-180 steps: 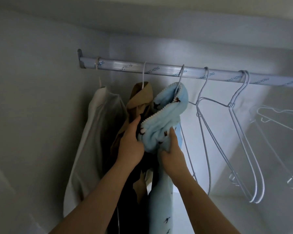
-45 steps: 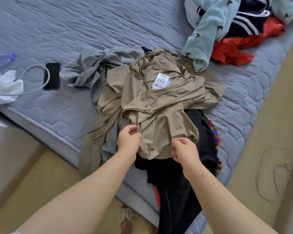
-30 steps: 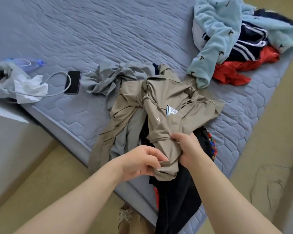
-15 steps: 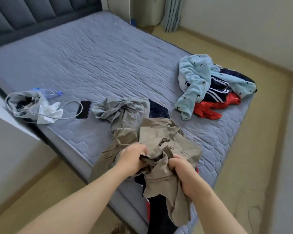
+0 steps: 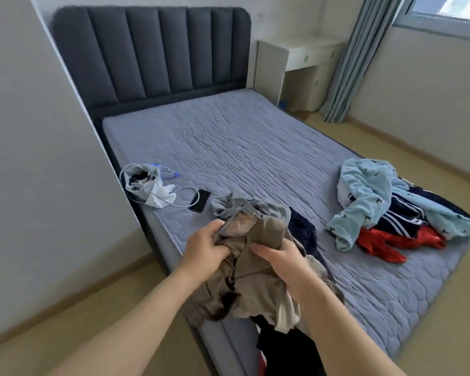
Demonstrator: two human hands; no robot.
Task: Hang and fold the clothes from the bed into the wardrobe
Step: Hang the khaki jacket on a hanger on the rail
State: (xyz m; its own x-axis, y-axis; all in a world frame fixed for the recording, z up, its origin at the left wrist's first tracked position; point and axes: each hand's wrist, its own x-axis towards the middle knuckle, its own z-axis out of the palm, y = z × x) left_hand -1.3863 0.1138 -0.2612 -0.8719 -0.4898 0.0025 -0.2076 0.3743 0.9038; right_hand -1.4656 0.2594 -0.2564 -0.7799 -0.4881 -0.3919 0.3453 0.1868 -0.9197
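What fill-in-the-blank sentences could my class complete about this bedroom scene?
1. Counting the left hand and right hand, the tan garment is held by ____ hands.
2. The phone lies on the ____.
3. The curtain hangs beside the ____.
Missing words: two; bed; window.

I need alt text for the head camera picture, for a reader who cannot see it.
The left hand and the right hand grip a bunched tan garment over the near edge of a grey bed. Farther right on the bed lies a pile of light blue, navy and red clothes; to the left lies a black phone.
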